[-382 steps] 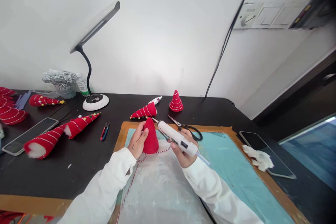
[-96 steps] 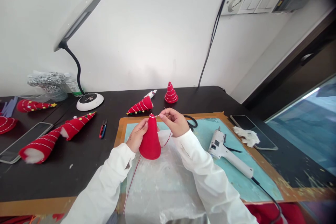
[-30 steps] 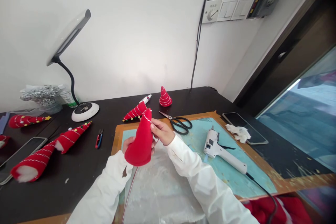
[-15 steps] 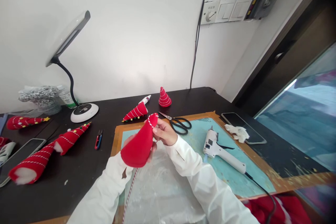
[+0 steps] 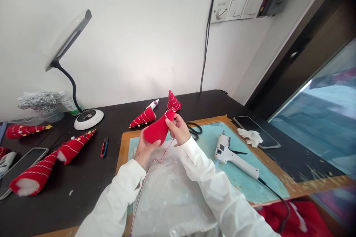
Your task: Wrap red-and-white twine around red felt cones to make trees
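A red felt cone [image 5: 157, 131] is between my hands above the plastic-covered mat, its narrow end tilted up to the right. My left hand [image 5: 147, 148] grips its wide end from below, thumb across the front. My right hand [image 5: 179, 129] pinches near the tip, where red-and-white cord is wound. That twisted cord [image 5: 148, 170] trails from the right hand down toward the front edge. Black-handled scissors [image 5: 194, 130] lie just behind my right hand, which hides their blades. To the right, a white glue gun [image 5: 236, 158] rests on the blue mat [image 5: 213, 133].
Several cord-wrapped red cones, such as a stuffed one [image 5: 36, 174], lie at the left; another cone [image 5: 174, 102] stands behind my hands. A lamp [image 5: 89, 118], snips [image 5: 104, 147], a white tube [image 5: 152, 104] and a phone with crumpled tissue [image 5: 250, 137] are also on the table [image 5: 83, 177].
The felt cone has turned and tipped toward level, and moved up and right. My left hand now shows at its wide end. The view has shifted slightly.
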### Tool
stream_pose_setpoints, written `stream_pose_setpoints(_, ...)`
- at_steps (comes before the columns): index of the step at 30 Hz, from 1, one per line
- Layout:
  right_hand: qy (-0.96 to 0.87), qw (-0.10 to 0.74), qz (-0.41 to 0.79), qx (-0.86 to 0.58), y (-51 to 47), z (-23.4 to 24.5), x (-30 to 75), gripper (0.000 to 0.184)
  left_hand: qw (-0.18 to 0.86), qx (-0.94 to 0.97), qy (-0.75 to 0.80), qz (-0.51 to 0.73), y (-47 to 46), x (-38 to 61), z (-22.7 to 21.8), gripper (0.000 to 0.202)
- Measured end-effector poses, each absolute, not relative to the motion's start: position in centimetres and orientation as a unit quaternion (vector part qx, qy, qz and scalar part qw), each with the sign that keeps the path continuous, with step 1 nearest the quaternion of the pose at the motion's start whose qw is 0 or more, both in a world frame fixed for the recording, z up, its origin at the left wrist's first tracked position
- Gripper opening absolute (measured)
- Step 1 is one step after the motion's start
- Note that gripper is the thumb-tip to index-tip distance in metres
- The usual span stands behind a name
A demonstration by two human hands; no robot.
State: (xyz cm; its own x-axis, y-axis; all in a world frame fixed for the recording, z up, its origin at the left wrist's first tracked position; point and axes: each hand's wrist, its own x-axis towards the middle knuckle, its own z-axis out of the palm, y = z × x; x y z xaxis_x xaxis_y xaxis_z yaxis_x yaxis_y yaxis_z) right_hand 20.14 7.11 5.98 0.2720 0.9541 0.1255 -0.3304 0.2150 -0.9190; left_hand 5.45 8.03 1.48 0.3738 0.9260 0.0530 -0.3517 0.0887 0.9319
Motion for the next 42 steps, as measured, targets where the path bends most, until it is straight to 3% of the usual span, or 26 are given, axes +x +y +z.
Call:
stream_pose_setpoints(3,-0.42,0.679,0.4,-0.45,6.9,5.9,20.4,0.06,0.721,0.445,0.309,0.432,8.3,5.2,1.3,0.068)
stream_pose_setpoints(8,-0.456,0.618,0.211,-0.604,6.7,5.6,21.6,0.052,0.759,0.386,0.3,0.43,8.4,5.1,1.7,0.063)
stream_pose_setpoints(11,-0.473,0.588,0.185,-0.629,6.9,5.2,22.0,0.048,0.749,0.374,0.299,0.457,8.5,5.2,1.9,0.059)
stream_pose_setpoints(20,-0.498,0.638,0.235,-0.538,7.3,4.6,21.9,0.036,0.73,0.349,0.318,0.495,8.8,5.0,1.9,0.056)
stream_pose_setpoints(31,-0.483,0.642,0.317,-0.505,7.6,4.4,21.5,0.039,0.818,0.284,0.273,0.419,8.7,4.9,2.3,0.046)
stream_pose_setpoints(36,-0.473,0.651,0.426,-0.414,7.3,5.2,21.3,0.05,0.862,0.233,0.284,0.35,8.4,4.8,2.8,0.042)
stream_pose_setpoints(42,-0.525,0.61,0.511,-0.302,6.1,6.7,21.0,0.063,0.899,0.257,0.239,0.261,7.9,4.6,3.1,0.061)
